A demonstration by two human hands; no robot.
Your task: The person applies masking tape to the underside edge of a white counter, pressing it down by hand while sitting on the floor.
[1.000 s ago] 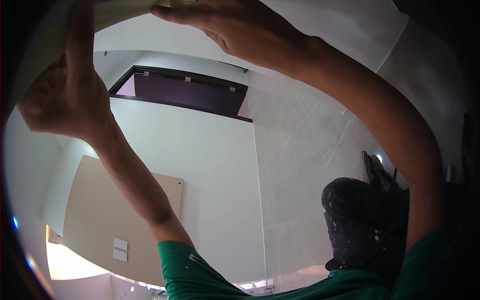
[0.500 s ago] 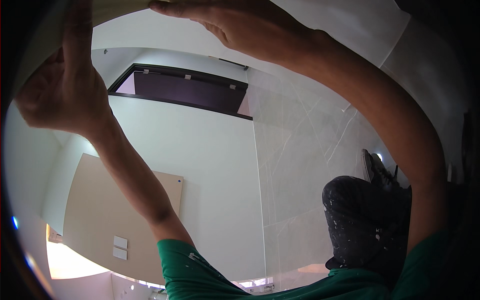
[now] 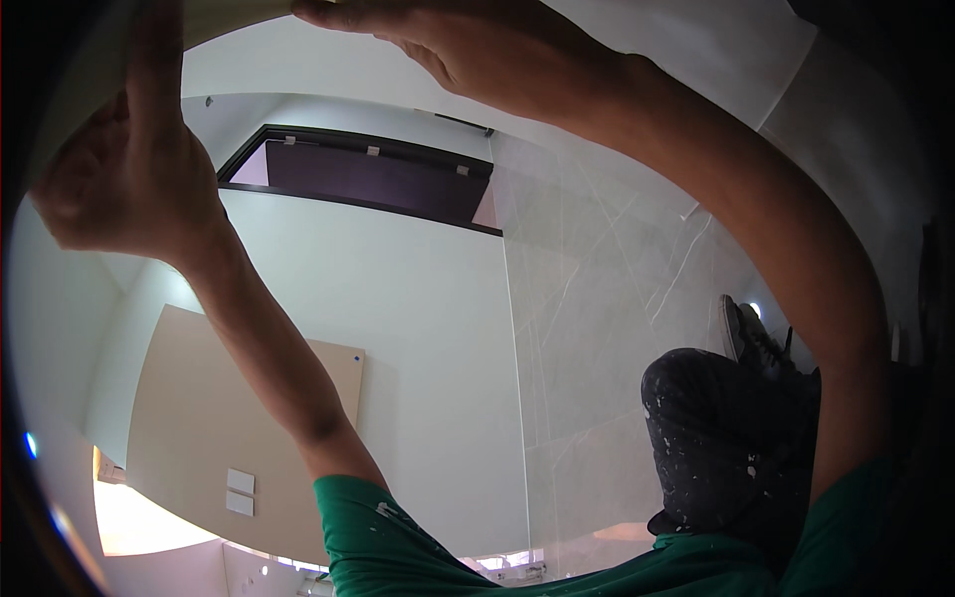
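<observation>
At the top left is my left hand, its thumb straight up against a beige panel and its fingers curled in at the panel's edge. The fingertips are dim and blurred. My right hand reaches across the top with fingers stretched out, a fingertip meeting the lower edge of the same panel. Some of its fingers lie beyond the picture's upper border. Most of this panel is cut off or lost in the dark rim.
A second beige panel with two white plates is mounted on the white wall. Beyond is a dark-framed doorway. Grey veined tiles cover the floor, where my paint-spotted trouser leg and a shoe show.
Both hands have shifted very slightly, the left a touch upward and the right a touch leftward. Their contact with the panel looks the same.
</observation>
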